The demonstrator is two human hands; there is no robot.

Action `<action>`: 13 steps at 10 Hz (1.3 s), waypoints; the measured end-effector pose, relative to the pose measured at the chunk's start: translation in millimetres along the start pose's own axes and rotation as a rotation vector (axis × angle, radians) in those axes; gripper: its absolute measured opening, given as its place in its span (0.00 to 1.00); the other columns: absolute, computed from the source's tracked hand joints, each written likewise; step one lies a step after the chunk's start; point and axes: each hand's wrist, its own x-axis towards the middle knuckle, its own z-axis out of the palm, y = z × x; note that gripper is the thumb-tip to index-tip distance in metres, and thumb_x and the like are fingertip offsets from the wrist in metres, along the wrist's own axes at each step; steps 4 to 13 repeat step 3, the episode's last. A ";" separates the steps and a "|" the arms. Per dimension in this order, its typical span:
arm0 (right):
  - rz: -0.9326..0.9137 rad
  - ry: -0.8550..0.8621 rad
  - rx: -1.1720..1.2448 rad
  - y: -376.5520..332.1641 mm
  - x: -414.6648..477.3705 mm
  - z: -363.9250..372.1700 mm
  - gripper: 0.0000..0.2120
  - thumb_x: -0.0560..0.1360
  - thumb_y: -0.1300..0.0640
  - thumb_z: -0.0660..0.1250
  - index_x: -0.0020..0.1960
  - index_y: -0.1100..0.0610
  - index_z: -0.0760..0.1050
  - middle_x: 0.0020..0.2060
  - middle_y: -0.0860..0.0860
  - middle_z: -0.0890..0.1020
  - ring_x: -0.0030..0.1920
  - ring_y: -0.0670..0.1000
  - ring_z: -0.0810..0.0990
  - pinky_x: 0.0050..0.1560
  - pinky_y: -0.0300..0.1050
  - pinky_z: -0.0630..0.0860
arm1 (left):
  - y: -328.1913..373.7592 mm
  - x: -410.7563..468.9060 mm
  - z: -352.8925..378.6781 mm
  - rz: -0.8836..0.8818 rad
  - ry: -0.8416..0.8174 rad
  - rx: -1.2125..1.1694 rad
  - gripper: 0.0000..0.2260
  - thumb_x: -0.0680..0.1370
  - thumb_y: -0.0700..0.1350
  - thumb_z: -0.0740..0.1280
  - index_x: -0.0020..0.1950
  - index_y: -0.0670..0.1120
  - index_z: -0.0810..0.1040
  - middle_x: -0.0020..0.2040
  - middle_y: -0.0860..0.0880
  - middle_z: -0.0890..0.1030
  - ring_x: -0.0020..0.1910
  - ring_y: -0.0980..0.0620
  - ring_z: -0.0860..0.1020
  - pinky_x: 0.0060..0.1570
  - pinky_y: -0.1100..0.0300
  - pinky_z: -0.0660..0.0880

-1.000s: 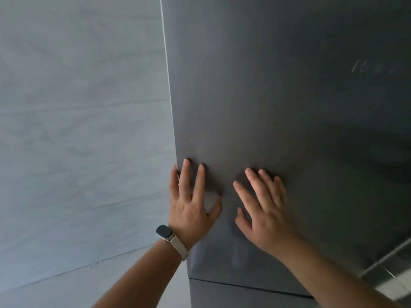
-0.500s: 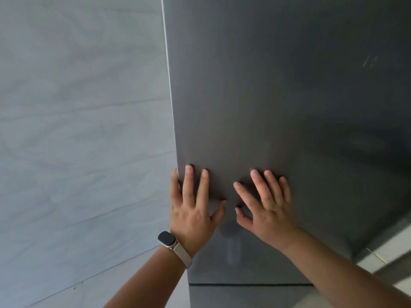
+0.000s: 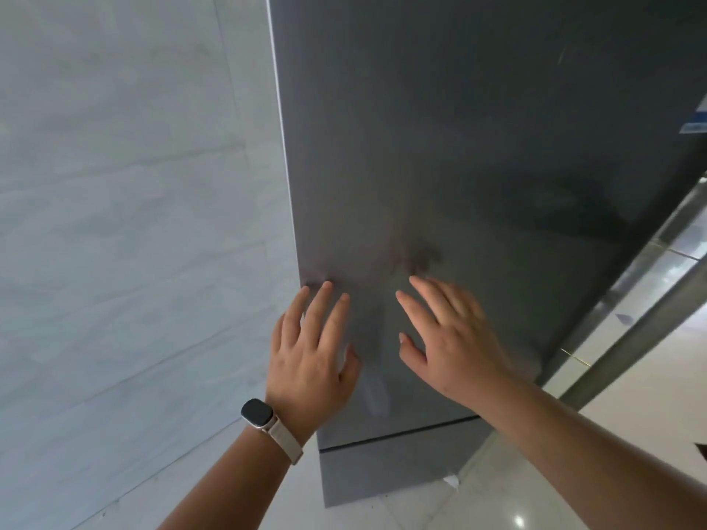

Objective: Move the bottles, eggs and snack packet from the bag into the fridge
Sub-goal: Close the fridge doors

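Observation:
The dark grey fridge door (image 3: 459, 154) fills the middle and right of the head view and looks closed. My left hand (image 3: 311, 353), with a watch on its wrist, has its spread fingers at the door's left edge. Beside it, my right hand (image 3: 451, 342) hovers just off the door with its fingers apart, and a dark smudge of its shadow sits above the fingertips. Neither hand holds anything. The bag, bottles, eggs and snack packet are out of sight.
A pale grey tiled wall (image 3: 134, 223) runs close along the fridge's left side. A lower fridge panel (image 3: 382, 464) sits under a seam. Glossy white floor (image 3: 497, 503) lies below, and a glass-and-metal frame (image 3: 658, 277) stands at the right.
Both hands were flat on the door; now they have drawn back a little, the right one clearly off the surface. The view has tilted, showing more floor and the frame at right.

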 end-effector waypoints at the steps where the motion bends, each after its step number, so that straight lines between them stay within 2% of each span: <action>1: 0.059 -0.122 -0.024 -9.8 -14.9 -6.8 0.24 0.74 0.47 0.64 0.66 0.58 0.75 0.63 0.58 0.76 0.61 0.59 0.75 0.61 0.56 0.71 | -8.5 -13.9 -4.2 0.079 -0.164 -0.010 0.27 0.72 0.49 0.68 0.72 0.46 0.71 0.70 0.43 0.74 0.70 0.39 0.69 0.63 0.44 0.71; 2: 0.101 -0.189 -0.026 -18.9 -30.5 -11.0 0.25 0.74 0.45 0.62 0.65 0.58 0.76 0.62 0.58 0.77 0.61 0.59 0.75 0.60 0.54 0.72 | -15.0 -28.0 -10.0 0.125 -0.314 0.012 0.28 0.74 0.53 0.66 0.73 0.48 0.71 0.71 0.46 0.73 0.70 0.42 0.70 0.64 0.48 0.71; 3: 0.151 -0.211 -0.008 -26.6 -39.0 -17.2 0.25 0.74 0.44 0.60 0.64 0.57 0.76 0.63 0.57 0.77 0.61 0.58 0.74 0.59 0.54 0.72 | -24.2 -33.0 -18.0 0.138 -0.365 0.008 0.27 0.75 0.55 0.67 0.72 0.49 0.71 0.70 0.47 0.75 0.69 0.43 0.72 0.63 0.49 0.72; 13: 0.151 -0.211 -0.008 -26.6 -39.0 -17.2 0.25 0.74 0.44 0.60 0.64 0.57 0.76 0.63 0.57 0.77 0.61 0.58 0.74 0.59 0.54 0.72 | -24.2 -33.0 -18.0 0.138 -0.365 0.008 0.27 0.75 0.55 0.67 0.72 0.49 0.71 0.70 0.47 0.75 0.69 0.43 0.72 0.63 0.49 0.72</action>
